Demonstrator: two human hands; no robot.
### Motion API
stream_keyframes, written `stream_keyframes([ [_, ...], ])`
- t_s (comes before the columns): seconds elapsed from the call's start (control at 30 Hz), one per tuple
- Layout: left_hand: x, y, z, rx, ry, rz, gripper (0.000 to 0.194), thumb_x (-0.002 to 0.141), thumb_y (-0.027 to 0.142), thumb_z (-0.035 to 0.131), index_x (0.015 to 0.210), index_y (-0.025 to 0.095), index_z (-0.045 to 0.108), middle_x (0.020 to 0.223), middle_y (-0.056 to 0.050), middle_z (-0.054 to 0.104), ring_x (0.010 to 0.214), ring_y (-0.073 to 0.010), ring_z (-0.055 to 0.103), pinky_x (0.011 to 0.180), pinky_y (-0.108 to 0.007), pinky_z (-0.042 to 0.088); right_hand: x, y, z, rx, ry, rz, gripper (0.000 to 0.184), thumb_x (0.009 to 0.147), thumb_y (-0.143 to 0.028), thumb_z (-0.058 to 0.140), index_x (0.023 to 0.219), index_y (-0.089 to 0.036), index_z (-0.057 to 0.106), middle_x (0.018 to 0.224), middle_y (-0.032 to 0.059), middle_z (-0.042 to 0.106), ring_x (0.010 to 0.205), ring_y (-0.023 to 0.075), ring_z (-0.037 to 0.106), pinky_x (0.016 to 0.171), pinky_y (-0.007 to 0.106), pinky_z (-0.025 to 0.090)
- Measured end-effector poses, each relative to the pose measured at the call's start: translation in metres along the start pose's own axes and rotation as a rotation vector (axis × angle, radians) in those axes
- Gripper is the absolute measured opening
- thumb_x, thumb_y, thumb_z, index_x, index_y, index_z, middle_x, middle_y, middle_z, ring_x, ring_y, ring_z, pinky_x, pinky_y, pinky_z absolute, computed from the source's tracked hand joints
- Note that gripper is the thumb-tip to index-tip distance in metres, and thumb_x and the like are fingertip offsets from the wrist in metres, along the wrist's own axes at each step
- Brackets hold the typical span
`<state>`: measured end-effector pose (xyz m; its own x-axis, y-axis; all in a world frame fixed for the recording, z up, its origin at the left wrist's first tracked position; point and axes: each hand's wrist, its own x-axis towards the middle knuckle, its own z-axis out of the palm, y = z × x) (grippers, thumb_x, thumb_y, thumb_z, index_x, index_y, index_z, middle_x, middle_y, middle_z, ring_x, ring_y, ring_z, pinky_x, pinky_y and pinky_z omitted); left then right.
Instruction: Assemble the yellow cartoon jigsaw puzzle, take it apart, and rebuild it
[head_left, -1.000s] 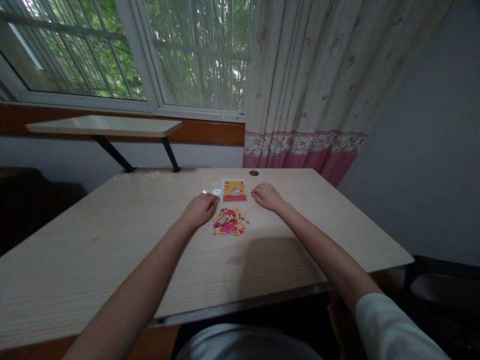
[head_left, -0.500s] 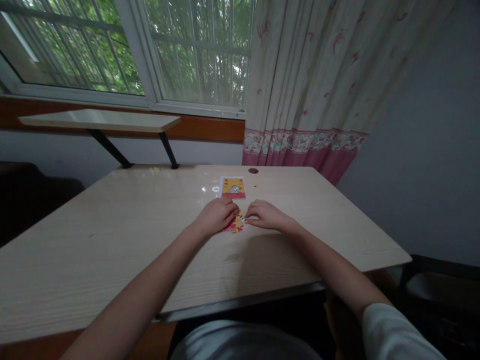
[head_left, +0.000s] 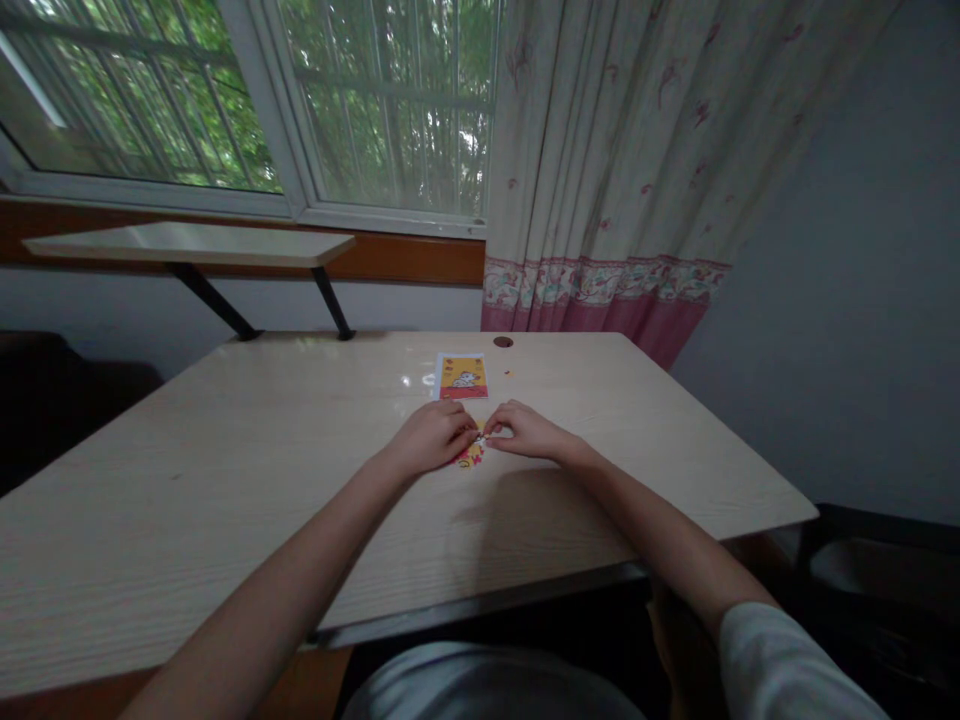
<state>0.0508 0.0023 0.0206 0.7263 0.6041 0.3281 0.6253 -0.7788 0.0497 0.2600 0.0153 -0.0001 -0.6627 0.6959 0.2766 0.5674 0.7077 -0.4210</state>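
Small yellow, pink-red and white jigsaw pieces (head_left: pixel 470 460) lie clustered on the desk between my hands. My left hand (head_left: pixel 435 437) rests over the left part of the cluster with its fingers curled closed, covering some pieces; what its fingertips grip is hidden. From the other side, my right hand (head_left: pixel 531 432) pinches a whitish jigsaw piece (head_left: pixel 483 439) at the cluster's right edge, thumb and forefinger pressed together. The fingertips of both hands almost meet. Just behind them lies a picture card (head_left: pixel 463 378) showing a white cartoon animal on orange and red.
A tiny orange-red bit (head_left: pixel 508 373) lies right of the card, near the round cable hole (head_left: pixel 503 342) in the pale wooden desk (head_left: pixel 300 510). A raised shelf (head_left: pixel 195 243) stands at the back left. Behind the desk hang long curtains (head_left: pixel 600 220) beside a window.
My right fingertips have moved slightly left, closer to my left hand over the pieces. The whole view has shifted a little; the card stays put.
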Motion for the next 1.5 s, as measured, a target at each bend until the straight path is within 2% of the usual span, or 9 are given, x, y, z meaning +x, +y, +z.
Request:
stream_keyframes([
  [0.1,0.0,0.0,0.0,0.009,-0.007,0.0,0.027,0.088,0.029,0.043,0.085,0.016,0.066,0.077,-0.007,0.061,0.077,-0.0184,0.056,0.069,-0.03,0.042,0.0,0.001,0.002,0.063,0.009,0.027,0.009,0.071,-0.018,0.064,0.078,-0.013,0.065,0.074,0.0031,0.062,0.073,0.0136,0.054,0.072,0.025,0.04],
  [0.23,-0.001,0.001,0.0,-0.017,0.013,0.008,0.024,0.087,0.032,0.046,0.088,0.016,0.065,0.078,-0.007,0.061,0.077,-0.018,0.056,0.068,-0.029,0.043,0.001,0.0,0.006,0.316,0.064,0.11,0.006,0.071,-0.018,0.061,0.076,-0.014,0.063,0.072,0.0012,0.062,0.069,0.0114,0.055,0.069,0.023,0.041],
  [0.4,-0.002,0.002,-0.003,-0.016,0.093,-0.003,0.023,0.087,0.033,0.048,0.09,0.016,0.062,0.081,-0.007,0.061,0.079,-0.0185,0.056,0.069,-0.03,0.043,0.004,-0.003,0.005,0.609,0.187,0.253,0.019,0.07,-0.03,0.064,0.078,-0.013,0.062,0.067,0.0,0.059,0.062,0.0095,0.052,0.062,0.022,0.041],
  [0.57,-0.002,0.002,-0.005,-0.04,0.22,-0.023,0.022,0.087,0.033,0.048,0.095,0.017,0.06,0.09,-0.008,0.062,0.082,-0.0185,0.057,0.073,-0.032,0.045,0.006,-0.007,0.004,0.731,0.229,0.274,0.027,0.068,-0.037,0.066,0.079,-0.013,0.062,0.064,-0.0002,0.059,0.057,0.0084,0.05,0.056,0.021,0.039],
  [0.7,-0.002,0.003,-0.006,-0.064,0.293,-0.016,0.019,0.087,0.03,0.047,0.092,0.018,0.061,0.087,-0.007,0.063,0.082,-0.0187,0.058,0.073,-0.033,0.046,0.005,-0.008,0.004,0.65,0.294,0.248,0.028,0.071,-0.038,0.065,0.084,-0.013,0.063,0.071,0.0023,0.062,0.062,0.01,0.053,0.061,0.023,0.043],
  [0.87,-0.003,0.0,-0.005,-0.128,0.409,-0.037,0.019,0.085,0.029,0.051,0.098,0.018,0.06,0.093,-0.009,0.063,0.086,-0.0197,0.059,0.077,-0.035,0.047,0.0,-0.008,-0.002,0.315,0.41,0.066,0.033,0.076,-0.035,0.064,0.104,-0.017,0.061,0.092,0.0062,0.065,0.082,0.0142,0.057,0.077,0.029,0.045],
  [1.07,-0.003,-0.002,0.0,-0.159,0.405,-0.039,0.021,0.085,0.028,0.052,0.101,0.017,0.059,0.097,-0.009,0.063,0.091,-0.0201,0.059,0.081,-0.036,0.047,-0.004,-0.006,-0.007,0.027,0.459,-0.07,0.028,0.079,-0.037,0.063,0.101,-0.02,0.064,0.095,0.0069,0.066,0.091,0.0175,0.056,0.085,0.033,0.04],
  [1.3,-0.003,0.002,-0.004,-0.205,0.417,-0.036,0.025,0.084,0.028,0.053,0.108,0.02,0.056,0.101,-0.008,0.063,0.093,-0.0194,0.059,0.082,-0.036,0.047,-0.005,-0.006,-0.01,-0.073,0.487,-0.067,0.026,0.083,-0.039,0.057,0.097,-0.019,0.065,0.089,0.0069,0.066,0.086,0.0181,0.055,0.084,0.034,0.037],
  [1.5,-0.004,-0.005,-0.005,-0.155,0.389,-0.086,0.025,0.085,0.031,0.052,0.104,0.018,0.058,0.096,-0.009,0.063,0.088,-0.0202,0.059,0.079,-0.036,0.047,-0.008,0.005,-0.025,-0.099,0.615,0.005,0.025,0.083,-0.038,0.057,0.099,-0.021,0.066,0.09,0.0067,0.066,0.089,0.0199,0.055,0.085,0.036,0.035],
])
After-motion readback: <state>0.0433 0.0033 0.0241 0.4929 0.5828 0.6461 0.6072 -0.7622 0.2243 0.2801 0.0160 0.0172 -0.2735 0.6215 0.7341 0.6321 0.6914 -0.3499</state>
